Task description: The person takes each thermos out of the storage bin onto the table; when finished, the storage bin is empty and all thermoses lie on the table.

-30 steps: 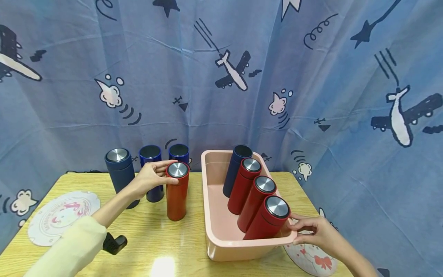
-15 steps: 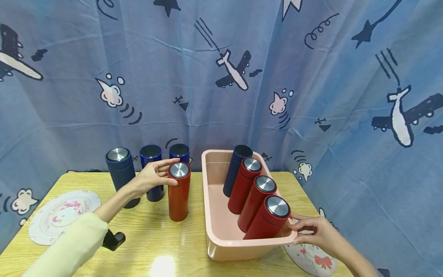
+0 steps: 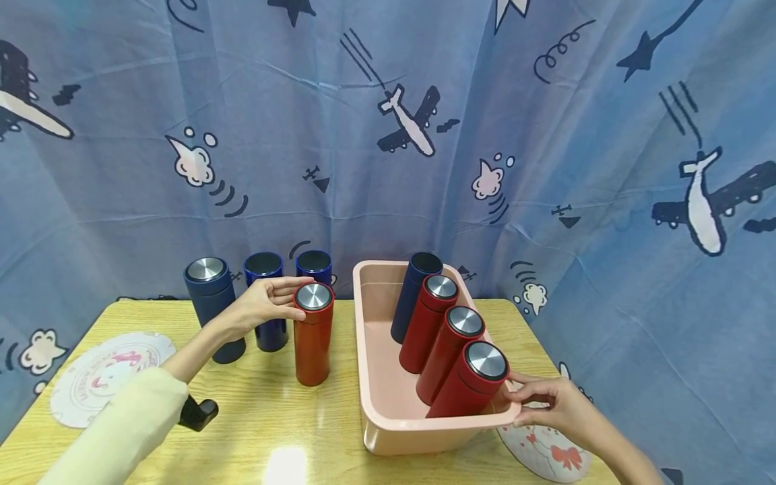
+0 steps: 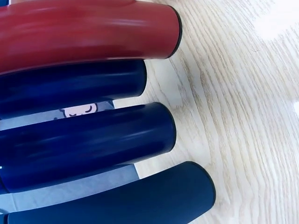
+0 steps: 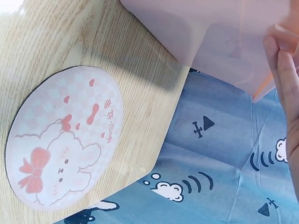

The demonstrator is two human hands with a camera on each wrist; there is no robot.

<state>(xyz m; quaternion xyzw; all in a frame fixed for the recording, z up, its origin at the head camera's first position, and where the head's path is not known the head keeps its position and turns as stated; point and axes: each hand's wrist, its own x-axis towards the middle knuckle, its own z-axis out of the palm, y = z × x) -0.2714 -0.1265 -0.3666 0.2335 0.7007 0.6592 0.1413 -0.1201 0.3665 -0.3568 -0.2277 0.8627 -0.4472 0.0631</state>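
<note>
My left hand (image 3: 265,303) holds an orange-red thermos (image 3: 312,350) near its silver-topped lid, thumb in front and other fingers partly hidden behind. That thermos stands upright on the table, shown as a red cylinder (image 4: 93,35) in the left wrist view, where the hand is not seen. My right hand (image 3: 548,404) pinches the near right corner of a pink plastic bin (image 3: 376,423); its fingertips (image 5: 272,49) show against the bin in the right wrist view. Inside lean a dark blue thermos (image 3: 407,303) and three red thermoses (image 3: 445,357).
Behind my left hand stand a silver-lidded dark blue thermos (image 3: 212,303) and two shiny blue ones (image 3: 271,333). Round mats lie left (image 3: 106,377) and right (image 5: 65,140) on the wooden table. A black object (image 3: 199,412) shows by my left sleeve. A blue curtain (image 3: 273,168) hangs behind.
The orange-red thermos has shifted slightly right and now stands still. My left thumb has slid back a little toward its left edge. My right hand and the bin have not moved.
</note>
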